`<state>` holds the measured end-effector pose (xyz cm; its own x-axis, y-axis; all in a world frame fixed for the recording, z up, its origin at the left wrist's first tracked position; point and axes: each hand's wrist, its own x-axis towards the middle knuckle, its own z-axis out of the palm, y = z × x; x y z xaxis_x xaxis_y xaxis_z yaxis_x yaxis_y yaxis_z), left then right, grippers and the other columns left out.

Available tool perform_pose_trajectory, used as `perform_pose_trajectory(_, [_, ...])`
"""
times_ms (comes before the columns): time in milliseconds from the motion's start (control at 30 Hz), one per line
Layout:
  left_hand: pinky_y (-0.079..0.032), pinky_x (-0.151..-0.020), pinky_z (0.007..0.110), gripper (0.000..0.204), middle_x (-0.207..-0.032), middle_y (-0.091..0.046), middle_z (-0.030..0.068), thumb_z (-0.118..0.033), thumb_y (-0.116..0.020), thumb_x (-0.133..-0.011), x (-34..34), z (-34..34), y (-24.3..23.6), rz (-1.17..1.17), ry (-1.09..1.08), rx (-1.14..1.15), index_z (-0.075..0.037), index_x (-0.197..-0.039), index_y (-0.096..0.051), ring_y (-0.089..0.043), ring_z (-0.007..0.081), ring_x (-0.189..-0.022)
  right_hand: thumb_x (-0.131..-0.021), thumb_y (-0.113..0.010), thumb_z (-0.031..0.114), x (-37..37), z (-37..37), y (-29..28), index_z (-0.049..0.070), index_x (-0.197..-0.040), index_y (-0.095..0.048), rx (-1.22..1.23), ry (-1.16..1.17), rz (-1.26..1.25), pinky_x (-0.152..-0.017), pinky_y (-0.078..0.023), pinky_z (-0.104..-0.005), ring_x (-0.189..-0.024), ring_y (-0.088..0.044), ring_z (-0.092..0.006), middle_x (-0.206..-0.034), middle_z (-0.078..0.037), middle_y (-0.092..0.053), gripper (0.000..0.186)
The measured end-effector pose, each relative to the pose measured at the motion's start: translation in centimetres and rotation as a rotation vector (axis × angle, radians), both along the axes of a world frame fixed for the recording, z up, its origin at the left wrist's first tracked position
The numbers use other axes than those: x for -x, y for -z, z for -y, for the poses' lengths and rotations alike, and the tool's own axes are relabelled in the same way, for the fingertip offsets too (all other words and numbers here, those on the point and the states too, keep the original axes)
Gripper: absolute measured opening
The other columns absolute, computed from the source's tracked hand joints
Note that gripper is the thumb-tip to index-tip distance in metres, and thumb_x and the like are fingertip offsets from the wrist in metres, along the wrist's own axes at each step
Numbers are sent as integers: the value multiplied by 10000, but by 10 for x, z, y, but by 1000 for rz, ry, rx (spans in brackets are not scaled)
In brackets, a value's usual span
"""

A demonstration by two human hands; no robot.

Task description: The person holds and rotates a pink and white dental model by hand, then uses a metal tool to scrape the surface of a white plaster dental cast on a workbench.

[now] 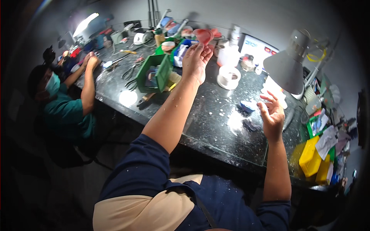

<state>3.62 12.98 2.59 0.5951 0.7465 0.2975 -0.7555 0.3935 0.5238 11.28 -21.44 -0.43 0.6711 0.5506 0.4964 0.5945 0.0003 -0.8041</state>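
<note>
The person's left hand (195,63) is raised over the far part of the worktop (208,127), its fingertips pinched on the lower end of a pink flared piece (204,36); the piece is held up in front of the clutter at the back, and what it is made of is hard to tell from here. The right hand (273,115) is held up, fingers apart and grasping nothing, just below the grey lamp shade (285,69). To its left on the worktop lie a blue-and-white item (247,107) and, nearer the person, a dark crumpled lump (251,125), both beside a bright patch of light. A white round pot (228,81) stands between the two hands, farther back, with a white bottle (228,57) behind it. Left of the left forearm sits a green bin (153,86) with small things in it, pliers (132,71) just beside it. Yellow bins (310,156) stand at the right end. At the far left a masked co-worker (67,109) sits with both hands brought together near a lit lamp (85,24).
</note>
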Motion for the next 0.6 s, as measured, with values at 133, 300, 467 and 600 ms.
perform_pose_trajectory(133, [-633,-1043,403,131,-1048,-735,37,-191,-733,-1119,10,-32,-1,137,-88,98,-84,-1175,-683,-738,177,-975,-1088,-725,147,-1,0,5,-13,-1551,-579,4,-67,-27,-988,-588,-329,-1065,-734,-179,-1333,-149,-726,511])
perform_pose_trajectory(300, [-636,-1042,433,134,-1032,-722,30,-198,-746,-1102,19,-63,0,278,-5,334,-77,-1128,-694,-724,187,-956,-1068,-741,83,-6,-1,12,5,-1482,-652,-67,-81,-28,-908,-601,-308,-985,-752,-155,-1272,-134,-770,431])
perform_pose_trajectory(467, [-612,-1016,375,128,-1004,-720,-26,-241,-714,-1121,28,-77,-1,367,-10,279,-118,-1098,-687,-708,142,-921,-1100,-733,121,-3,-2,11,-8,-1363,-722,-14,-40,34,-899,-617,-305,-990,-775,-162,-1153,-109,-801,294])
perform_pose_trajectory(600, [-640,-949,364,137,-969,-730,-36,-251,-717,-1120,35,-89,0,415,44,255,-133,-1052,-707,-716,124,-890,-1098,-748,130,-2,-3,11,-14,-1324,-740,20,-22,54,-894,-616,-301,-978,-775,-159,-1122,-107,-808,268])
